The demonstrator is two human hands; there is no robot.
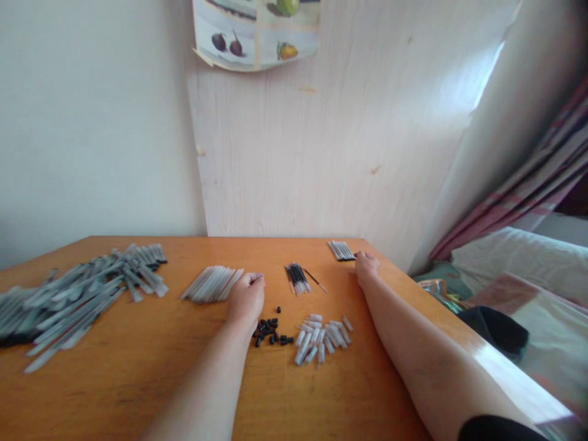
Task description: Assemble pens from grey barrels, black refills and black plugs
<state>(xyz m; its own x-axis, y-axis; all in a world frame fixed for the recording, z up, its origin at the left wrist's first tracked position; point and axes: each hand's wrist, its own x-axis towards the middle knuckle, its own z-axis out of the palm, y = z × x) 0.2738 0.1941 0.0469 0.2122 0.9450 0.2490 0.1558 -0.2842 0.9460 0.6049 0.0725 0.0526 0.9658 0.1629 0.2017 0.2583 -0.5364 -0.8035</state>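
Observation:
On the wooden table (174, 361), my left hand (248, 294) is curled beside a row of clear pen barrels (209, 283). Its fingertips are turned away, so anything inside them is hidden. My right hand (367, 267) reaches to the far right, fingers pinched at the black end of a pen in a small row of pens (340, 250). Dark ink refills (298, 278) lie between my hands, one set apart at an angle. Small black plugs (266, 331) are scattered by my left forearm, and whitish translucent pen tips (316, 337) lie in a loose group to their right.
A large heap of pen parts (87, 294), clear with dark ends, spreads over the table's left side. Behind the table stands a pale board (285, 153) with a fruit picture (257, 37). At the right are a bed (546, 294) and a dark bag-like thing (496, 331).

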